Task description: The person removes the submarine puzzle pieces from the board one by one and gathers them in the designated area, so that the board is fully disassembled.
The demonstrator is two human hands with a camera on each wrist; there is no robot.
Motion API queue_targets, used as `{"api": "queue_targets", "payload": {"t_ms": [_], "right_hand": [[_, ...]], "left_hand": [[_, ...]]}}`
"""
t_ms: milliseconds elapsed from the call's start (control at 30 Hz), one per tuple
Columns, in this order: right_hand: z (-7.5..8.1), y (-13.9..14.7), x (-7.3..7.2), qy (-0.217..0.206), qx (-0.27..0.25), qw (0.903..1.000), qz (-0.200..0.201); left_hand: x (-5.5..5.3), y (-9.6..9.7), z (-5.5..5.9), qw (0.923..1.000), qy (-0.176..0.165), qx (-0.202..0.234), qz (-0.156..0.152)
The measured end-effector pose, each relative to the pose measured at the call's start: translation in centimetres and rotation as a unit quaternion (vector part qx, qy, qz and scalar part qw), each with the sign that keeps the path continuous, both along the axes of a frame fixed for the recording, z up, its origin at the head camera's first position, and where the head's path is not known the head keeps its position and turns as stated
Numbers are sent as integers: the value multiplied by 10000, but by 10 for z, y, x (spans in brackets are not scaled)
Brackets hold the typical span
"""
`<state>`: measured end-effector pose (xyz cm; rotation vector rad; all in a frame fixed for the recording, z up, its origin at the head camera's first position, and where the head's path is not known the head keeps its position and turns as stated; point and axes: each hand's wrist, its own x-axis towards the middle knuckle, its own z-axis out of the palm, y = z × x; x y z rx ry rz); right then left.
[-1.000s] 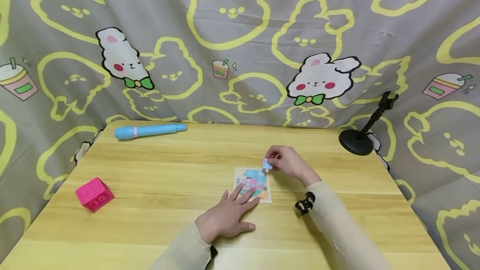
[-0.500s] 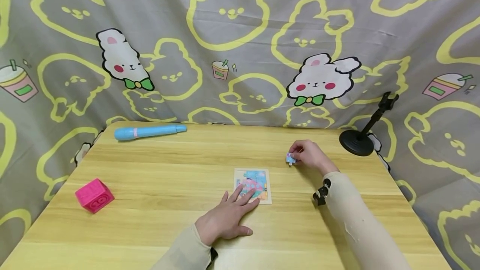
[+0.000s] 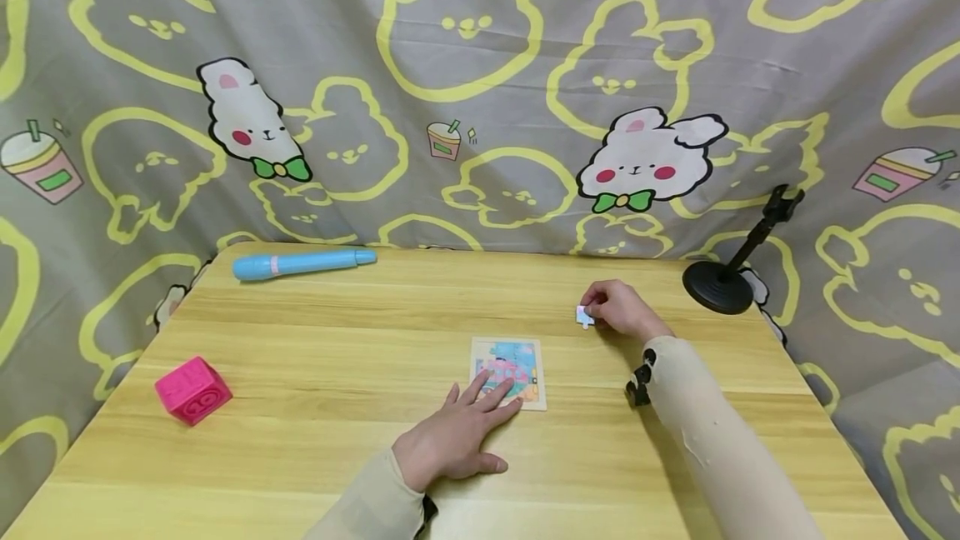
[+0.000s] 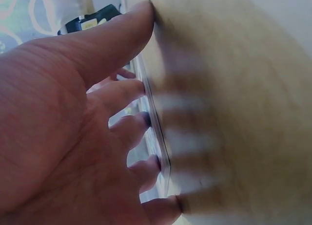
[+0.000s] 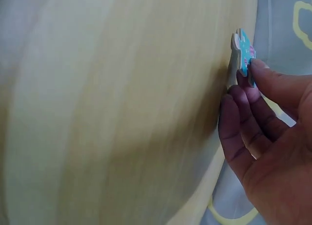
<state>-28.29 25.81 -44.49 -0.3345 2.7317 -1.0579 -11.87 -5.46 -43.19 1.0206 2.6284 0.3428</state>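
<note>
A small square jigsaw puzzle with a pale frame and a pink and blue picture lies on the table. My left hand rests on its lower part with spread fingers; in the left wrist view the fingertips touch the board's edge. To the right of the board and a bit farther back, my right hand pinches a light blue puzzle piece between thumb and fingers. The right wrist view shows this piece tilted on edge close to the tabletop, teal with pink marks.
A pink cube sits at the left of the wooden table. Along the back edge lies a blue toy microphone. A black stand with a round base stands at the back right. Behind hangs a patterned curtain.
My right hand has carried the puzzle piece from the board's top right corner out to the right and slightly back. The left hand stays on the board.
</note>
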Motion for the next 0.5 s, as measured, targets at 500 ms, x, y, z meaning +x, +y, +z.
{"api": "queue_targets", "payload": {"t_ms": [500], "right_hand": [[8,3,3,806,396,9959,-58]], "left_hand": [[1,-1,-1,10000,14,-11,57]]}}
